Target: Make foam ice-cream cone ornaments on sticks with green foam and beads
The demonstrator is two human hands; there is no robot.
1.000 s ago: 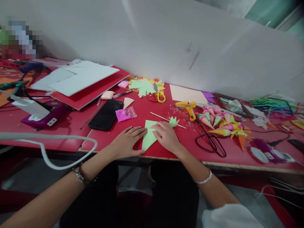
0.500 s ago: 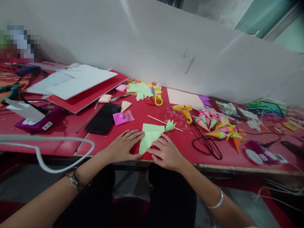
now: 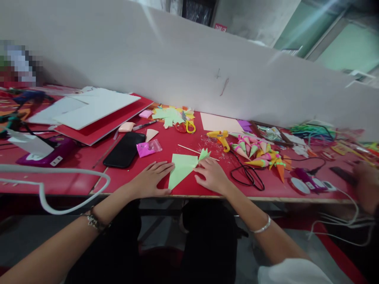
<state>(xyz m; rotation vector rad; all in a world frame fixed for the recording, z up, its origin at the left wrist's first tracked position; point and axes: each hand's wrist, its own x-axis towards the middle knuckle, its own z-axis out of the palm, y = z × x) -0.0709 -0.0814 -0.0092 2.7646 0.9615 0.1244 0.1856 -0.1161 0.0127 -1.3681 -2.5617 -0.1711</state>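
Observation:
A light green sheet of paper (image 3: 181,167), tapering toward the table's front edge, lies flat before me. My left hand (image 3: 152,179) rests at its left side, fingers stretched out and fingertips on its edge. On the other side, my right hand (image 3: 212,175) is open with fingers spread, over the red table just off the paper's right edge. Touching or very near its fingers is a small pointed green paper piece (image 3: 204,154), which sits by a thin wooden stick (image 3: 188,148). The right fingers partly cover this piece and the stick.
Around the paper lie a pink packet (image 3: 149,148), a phone (image 3: 126,150), yellow-handled scissors (image 3: 190,126) and a yellow glue gun (image 3: 219,138) with a black cord. Several paper cones (image 3: 262,157) are heaped right. A white cable (image 3: 106,179) loops at left. Another person's blurred hand (image 3: 367,183) shows far right.
My right hand has lifted off the green paper and moved right, toward the pointed green piece. My left hand stays at the paper's left edge. Another person's hand has appeared far right.

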